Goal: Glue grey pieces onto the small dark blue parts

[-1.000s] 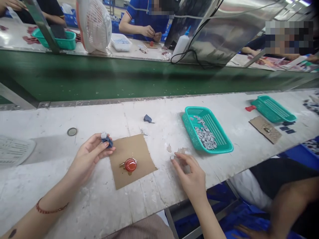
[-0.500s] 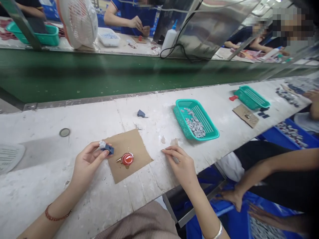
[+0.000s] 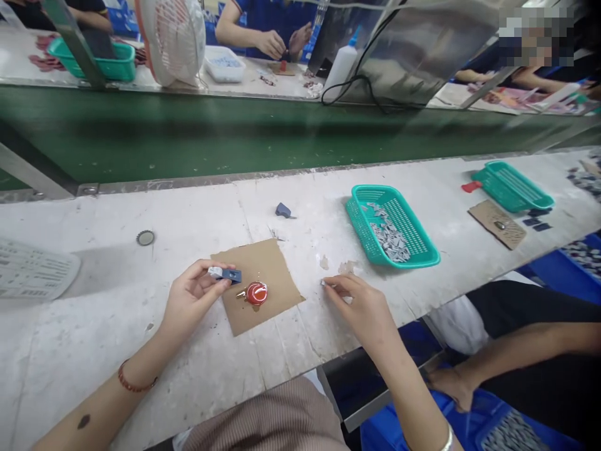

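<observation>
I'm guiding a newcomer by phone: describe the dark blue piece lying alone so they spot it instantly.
On the white table, find the brown cardboard sheet bearing a glossy red disc. Beyond its far edge, left of the green basket of grey bits, lies the dark blue piece. It lies untouched, while the similar blue piece with a whitish end is in the left hand.

Dark blue block (image 3: pixel 233 275), whitish chunk (image 3: pixel 215 272) at its left end, lying nearly level, pinched in left hand (image 3: pixel 193 297); tiny pale piece (image 3: pixel 323 283), shape unclear, at fingertips of right hand (image 3: pixel 367 308)
</observation>
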Available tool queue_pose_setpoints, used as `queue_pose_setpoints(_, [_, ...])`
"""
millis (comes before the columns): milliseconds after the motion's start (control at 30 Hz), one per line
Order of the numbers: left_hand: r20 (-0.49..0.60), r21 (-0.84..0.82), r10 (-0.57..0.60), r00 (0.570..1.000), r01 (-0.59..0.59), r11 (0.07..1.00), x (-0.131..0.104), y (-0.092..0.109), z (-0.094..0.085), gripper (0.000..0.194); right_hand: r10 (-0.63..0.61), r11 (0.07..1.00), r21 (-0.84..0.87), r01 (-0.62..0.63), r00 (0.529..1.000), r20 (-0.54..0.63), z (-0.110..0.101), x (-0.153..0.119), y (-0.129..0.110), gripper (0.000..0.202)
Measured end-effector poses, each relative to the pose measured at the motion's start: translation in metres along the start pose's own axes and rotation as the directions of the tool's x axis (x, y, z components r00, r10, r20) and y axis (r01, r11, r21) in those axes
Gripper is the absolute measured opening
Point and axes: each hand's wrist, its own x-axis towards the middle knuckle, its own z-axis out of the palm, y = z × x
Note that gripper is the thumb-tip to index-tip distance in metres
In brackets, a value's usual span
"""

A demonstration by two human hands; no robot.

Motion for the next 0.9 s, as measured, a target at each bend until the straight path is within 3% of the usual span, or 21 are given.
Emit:
queue_pose_setpoints(300, [0.081, -0.036, 0.018, 0.997, -0.015, 0.999, 0.001, -0.003, -0.005, 0.015, -0.326, 0.93, 0.207, 0.304, 0.942, 0.084, 0.009, 0.018, -0.079, 0.015])
queue_pose_setpoints(600, [0.104, -0.046, 0.009, 0.995, -0.005, 0.999, 0.002, -0.001, -0.005, 0.014, -0.46, 0.887, 0.076, 0.455, 0.861, 0.215, 0.021, 0.026, -0.097, 0.017])
queue_pose_setpoints(700, [0.111, -0.042, 0.0, 0.994, 0.005, 0.999, 0.001, 0.0, -0.005, 0.014, -0.441, 0.897, 0.098, 0.43, 0.87, 0.219, 0.021, 0.027, -0.098, 0.018])
queue_pose_setpoints(767, [0.118, -0.036, -0.006, 0.993, 0.01, 0.999, 0.001, -0.001, -0.004, 0.014, -0.385, 0.917, 0.191, 0.349, 0.9, 0.206, 0.017, 0.029, -0.099, 0.018])
queue_pose_setpoints(900, [0.134, -0.045, -0.013, 0.991, 0.019, 0.999, 0.0, -0.002, -0.003, 0.015, -0.115, 0.897, 0.442, 0.01, 0.971, 0.212, 0.01, 0.037, -0.1, 0.012])
